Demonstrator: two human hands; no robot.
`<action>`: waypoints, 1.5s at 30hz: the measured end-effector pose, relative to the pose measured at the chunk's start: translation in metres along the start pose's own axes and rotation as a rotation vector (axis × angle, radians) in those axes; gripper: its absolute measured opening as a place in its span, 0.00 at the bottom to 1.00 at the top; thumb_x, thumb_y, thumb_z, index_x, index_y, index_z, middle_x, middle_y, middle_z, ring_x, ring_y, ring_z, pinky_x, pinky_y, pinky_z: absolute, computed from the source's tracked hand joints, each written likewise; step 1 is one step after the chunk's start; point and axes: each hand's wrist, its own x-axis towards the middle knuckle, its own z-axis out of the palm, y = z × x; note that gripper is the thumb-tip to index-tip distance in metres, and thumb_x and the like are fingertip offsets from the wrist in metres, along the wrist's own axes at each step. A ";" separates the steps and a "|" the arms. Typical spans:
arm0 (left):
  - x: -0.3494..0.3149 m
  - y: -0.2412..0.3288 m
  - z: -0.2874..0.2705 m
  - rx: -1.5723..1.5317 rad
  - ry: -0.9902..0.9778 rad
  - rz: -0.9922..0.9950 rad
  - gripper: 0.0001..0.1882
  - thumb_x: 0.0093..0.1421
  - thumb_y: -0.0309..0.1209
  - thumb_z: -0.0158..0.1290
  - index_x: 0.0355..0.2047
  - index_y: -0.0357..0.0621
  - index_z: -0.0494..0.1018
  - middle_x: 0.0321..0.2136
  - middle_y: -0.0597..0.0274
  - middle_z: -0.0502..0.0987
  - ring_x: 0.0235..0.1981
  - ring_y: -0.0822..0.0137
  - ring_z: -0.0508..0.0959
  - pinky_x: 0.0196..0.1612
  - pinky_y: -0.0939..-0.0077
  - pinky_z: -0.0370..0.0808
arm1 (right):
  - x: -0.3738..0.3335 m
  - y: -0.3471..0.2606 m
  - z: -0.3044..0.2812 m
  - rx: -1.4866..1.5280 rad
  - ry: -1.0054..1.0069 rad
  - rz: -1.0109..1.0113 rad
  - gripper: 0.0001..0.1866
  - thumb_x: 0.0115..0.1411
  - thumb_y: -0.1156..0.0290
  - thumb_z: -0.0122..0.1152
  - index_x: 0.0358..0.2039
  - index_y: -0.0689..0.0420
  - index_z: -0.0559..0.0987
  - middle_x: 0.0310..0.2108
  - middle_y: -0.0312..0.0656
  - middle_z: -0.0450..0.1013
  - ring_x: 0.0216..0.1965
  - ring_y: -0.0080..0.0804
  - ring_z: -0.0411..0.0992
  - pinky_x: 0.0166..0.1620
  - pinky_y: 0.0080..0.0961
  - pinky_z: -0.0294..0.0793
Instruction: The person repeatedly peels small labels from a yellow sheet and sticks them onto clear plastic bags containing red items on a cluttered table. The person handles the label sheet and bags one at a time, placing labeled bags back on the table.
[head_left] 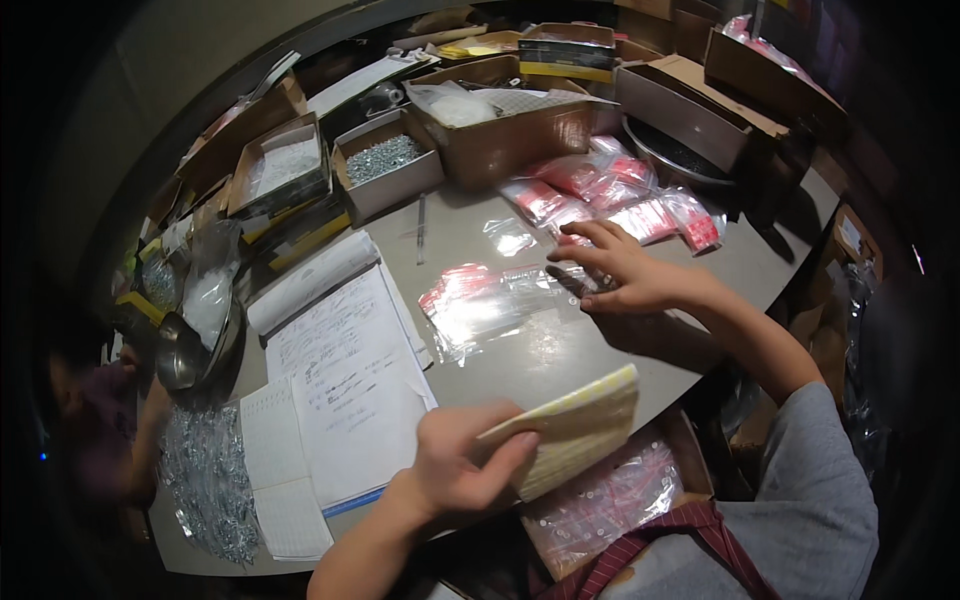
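My left hand (465, 455) is closed on a pale yellow sheet (580, 430) with a row pattern, perhaps folded or several sheets thick, held up near the table's front edge. Over the table to the right, my right hand (625, 268) has its fingers apart and slightly curled, and I see nothing gripped in it. Just left of its fingertips lie flat clear plastic bags (490, 315) with red print. A small clear bag (510, 237) is behind them. Beyond my right hand is a pile of filled red-and-clear packets (615, 195).
A notepad (340, 380) with handwriting lies left of centre, with a pen (421, 230) behind it. Small metal parts fill a box (385, 165); shiny packets (210, 485) lie front left beside a metal scoop (182, 352). A box of clear bags (610, 500) sits against my lap. Another person's arm (148, 440) shows at left.
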 end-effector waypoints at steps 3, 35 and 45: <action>-0.004 -0.008 -0.009 -0.248 0.134 -0.146 0.08 0.58 0.25 0.61 0.36 0.33 0.77 0.24 0.63 0.79 0.22 0.72 0.77 0.27 0.79 0.72 | -0.030 0.009 0.007 -0.059 0.014 -0.127 0.29 0.69 0.52 0.56 0.68 0.45 0.70 0.73 0.49 0.54 0.74 0.57 0.48 0.73 0.55 0.44; 0.005 -0.016 0.003 0.107 -0.055 -0.075 0.09 0.54 0.20 0.62 0.37 0.33 0.81 0.26 0.55 0.81 0.24 0.68 0.79 0.28 0.77 0.74 | -0.056 -0.077 0.002 1.011 -0.122 0.043 0.35 0.72 0.40 0.47 0.49 0.66 0.80 0.43 0.46 0.78 0.47 0.33 0.74 0.55 0.29 0.71; 0.014 0.002 -0.004 0.444 0.084 0.189 0.23 0.41 0.17 0.60 0.41 0.43 0.84 0.35 0.57 0.80 0.31 0.61 0.80 0.31 0.71 0.78 | 0.005 -0.079 0.009 0.921 -0.798 -0.224 0.35 0.69 0.47 0.59 0.63 0.64 0.69 0.52 0.42 0.73 0.54 0.26 0.68 0.58 0.25 0.67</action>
